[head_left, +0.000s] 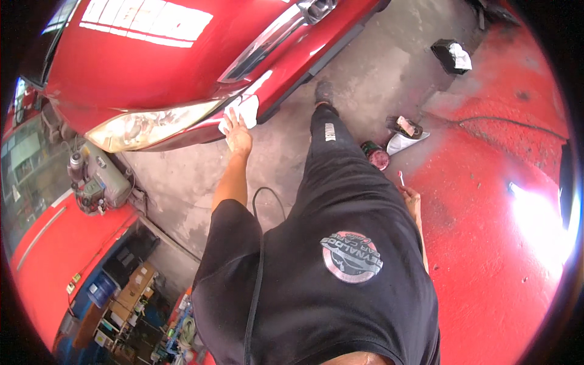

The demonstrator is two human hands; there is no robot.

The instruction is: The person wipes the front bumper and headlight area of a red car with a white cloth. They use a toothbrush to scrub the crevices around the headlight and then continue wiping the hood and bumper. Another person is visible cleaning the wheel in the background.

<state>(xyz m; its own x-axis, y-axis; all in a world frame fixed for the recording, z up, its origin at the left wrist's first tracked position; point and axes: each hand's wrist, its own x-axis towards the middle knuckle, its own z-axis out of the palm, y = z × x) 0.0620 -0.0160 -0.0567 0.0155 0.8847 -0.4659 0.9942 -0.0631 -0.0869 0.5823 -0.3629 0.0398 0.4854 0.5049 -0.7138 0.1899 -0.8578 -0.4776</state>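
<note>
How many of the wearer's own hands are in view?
2. The left hand is on a white cloth at the front corner of the red car; the right hand, partly hidden, is beside the black trousers with a small slender item.

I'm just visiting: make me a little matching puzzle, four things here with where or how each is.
1. White cloth
2. Right hand
3. Headlight
4. Machine with tank

A. Grey-green, at the picture's left
B. Under the left hand, against the red car
C. Yellowish, set in the car's front
D. Holding a slim red-and-white thing

Pairs: 1-B, 2-D, 3-C, 4-A
</note>
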